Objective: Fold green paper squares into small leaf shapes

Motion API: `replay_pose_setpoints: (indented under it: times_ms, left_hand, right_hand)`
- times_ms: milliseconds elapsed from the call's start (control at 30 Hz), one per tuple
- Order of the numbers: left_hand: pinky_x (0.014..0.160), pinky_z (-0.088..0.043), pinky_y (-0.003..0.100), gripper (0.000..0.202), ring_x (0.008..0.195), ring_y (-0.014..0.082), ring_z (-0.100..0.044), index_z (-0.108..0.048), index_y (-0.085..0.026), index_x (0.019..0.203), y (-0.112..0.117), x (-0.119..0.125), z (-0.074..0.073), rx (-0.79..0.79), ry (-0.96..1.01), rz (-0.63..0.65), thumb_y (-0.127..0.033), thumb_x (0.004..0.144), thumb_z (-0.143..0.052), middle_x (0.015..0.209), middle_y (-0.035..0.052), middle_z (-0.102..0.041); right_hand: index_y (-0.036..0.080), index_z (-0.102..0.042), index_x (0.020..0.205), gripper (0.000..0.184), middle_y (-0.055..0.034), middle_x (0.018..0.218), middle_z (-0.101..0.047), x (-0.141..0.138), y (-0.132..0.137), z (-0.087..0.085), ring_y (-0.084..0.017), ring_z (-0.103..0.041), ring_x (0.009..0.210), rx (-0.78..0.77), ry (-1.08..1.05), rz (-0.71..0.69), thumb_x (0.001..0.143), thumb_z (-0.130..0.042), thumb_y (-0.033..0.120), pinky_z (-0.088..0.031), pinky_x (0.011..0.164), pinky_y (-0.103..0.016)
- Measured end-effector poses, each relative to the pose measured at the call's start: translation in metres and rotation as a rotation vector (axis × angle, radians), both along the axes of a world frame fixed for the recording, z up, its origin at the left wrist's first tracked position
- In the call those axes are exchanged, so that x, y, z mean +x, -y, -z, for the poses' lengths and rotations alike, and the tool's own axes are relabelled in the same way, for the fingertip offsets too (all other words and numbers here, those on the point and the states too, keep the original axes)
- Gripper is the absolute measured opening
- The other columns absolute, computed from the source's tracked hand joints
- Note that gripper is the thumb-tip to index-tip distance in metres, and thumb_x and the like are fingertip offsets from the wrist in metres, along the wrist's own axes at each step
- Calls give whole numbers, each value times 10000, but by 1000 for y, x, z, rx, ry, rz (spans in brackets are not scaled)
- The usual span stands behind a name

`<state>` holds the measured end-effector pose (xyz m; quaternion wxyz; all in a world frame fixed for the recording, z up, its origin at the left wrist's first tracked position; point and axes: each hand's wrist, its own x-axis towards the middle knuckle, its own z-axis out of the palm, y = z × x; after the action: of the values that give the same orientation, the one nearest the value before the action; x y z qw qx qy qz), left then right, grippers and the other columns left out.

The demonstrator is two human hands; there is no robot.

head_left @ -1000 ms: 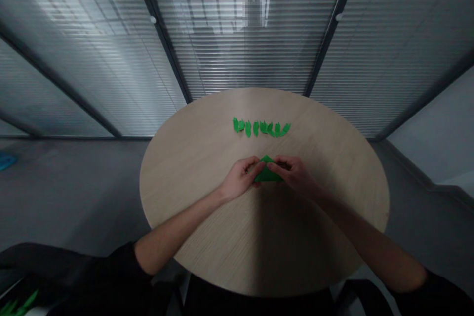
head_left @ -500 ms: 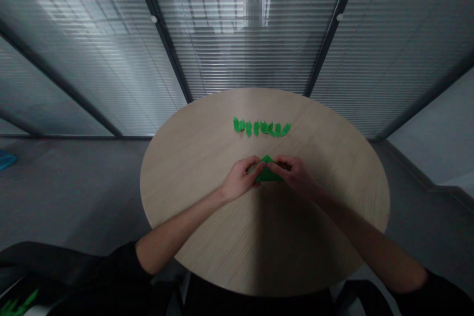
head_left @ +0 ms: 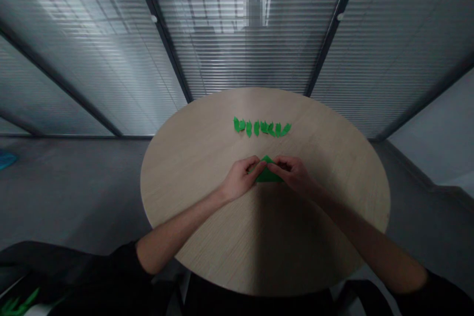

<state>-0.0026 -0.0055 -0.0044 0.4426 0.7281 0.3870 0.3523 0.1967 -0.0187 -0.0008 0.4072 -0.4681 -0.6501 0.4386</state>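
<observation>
A folded sheet of green paper (head_left: pixel 269 176), roughly triangular with its tip pointing away from me, is held just above the middle of the table. My left hand (head_left: pixel 244 175) grips its left side, the thumb lying across the front near the tip. On the opposite side my right hand (head_left: pixel 292 170) pinches it, with that thumb also pressed near the top. Both sets of fingers are closed, and the paper's side corners are partly hidden by them. Beyond my hands, several small green folded paper pieces (head_left: pixel 256 129) lie in a row.
The round wooden table (head_left: pixel 192 153) stands before a glass wall with blinds (head_left: pixel 244 59). Low on the left are more green pieces (head_left: pixel 22 303) beside a dark chair (head_left: pixel 48 256). A blue object (head_left: pixel 6 159) rests on the floor at far left.
Almost nothing differs. My left fingertips under the paper's lower left edge have drawn out of sight, while both hands keep the paper in the same place.
</observation>
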Motion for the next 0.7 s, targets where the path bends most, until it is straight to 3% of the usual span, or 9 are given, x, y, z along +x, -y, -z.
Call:
replay_pose_setpoints:
  times_ms: [433, 700]
  left_hand:
    - [563, -330, 257, 413, 611, 129, -443, -533, -197, 763, 3, 0, -4, 37, 36, 5, -508, 1034, -501, 640, -40, -463]
    - [539, -336, 249, 419, 561, 120, -455, -548, -194, 776, 4, -1, -4, -1, 44, 2, -519, 1035, -496, 612, -44, -475]
  right_hand:
    - [208, -577, 704, 484, 28, 673, -464, 0, 2, -3, -131, -436, 626, -33, -12, -16, 842, -692, 658, -333, 552, -268]
    - [192, -734, 885, 440, -33, 816, -650, 3, 3, -6, -173, -566, 727, -112, -18, -78, 835, -726, 629, -428, 644, -286]
